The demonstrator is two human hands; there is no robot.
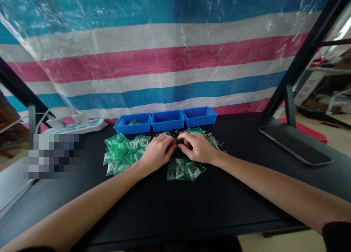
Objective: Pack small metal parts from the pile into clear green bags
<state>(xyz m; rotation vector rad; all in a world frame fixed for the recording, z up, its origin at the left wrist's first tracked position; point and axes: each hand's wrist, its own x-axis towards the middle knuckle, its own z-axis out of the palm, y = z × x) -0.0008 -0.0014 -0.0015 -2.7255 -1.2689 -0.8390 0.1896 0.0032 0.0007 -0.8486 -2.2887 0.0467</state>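
Observation:
My left hand (pixel 158 151) and my right hand (pixel 197 146) meet above the middle of the black table, fingertips pinched close together. Whatever they hold is too small to make out. Dark small parts (pixel 173 134) lie in a pile just behind the fingers. Left of my left hand is a heap of green clear bags (pixel 120 154) with white pieces inside. Two or more similar bags (pixel 186 169) lie in front of the hands. Small metallic parts (pixel 214 140) and another green bag (pixel 195 131) are behind my right hand.
Three blue trays stand in a row at the back: the left tray (pixel 132 129) holds a green bag, beside the middle tray (pixel 168 126) and right tray (pixel 200 120). A power strip (pixel 90 126) is at left, a phone (pixel 296 146) at right. Striped sheeting hangs behind.

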